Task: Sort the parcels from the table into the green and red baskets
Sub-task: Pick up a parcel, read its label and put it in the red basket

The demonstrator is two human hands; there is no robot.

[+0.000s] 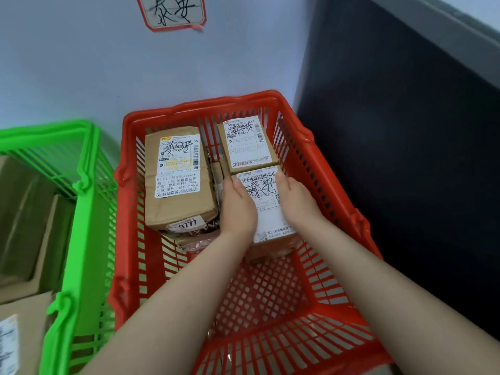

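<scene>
Both hands, left [238, 209] and right [300, 204], clamp a small parcel [266, 204] low inside the red basket [335, 185]; released unevenly, it could tip against its neighbours.

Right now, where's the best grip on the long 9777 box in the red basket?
Probably its near end, from above. The long box lies flat, left side near the red basket wall, right side crowded by the left hand gripping a small parcel; the near end has room.
</scene>
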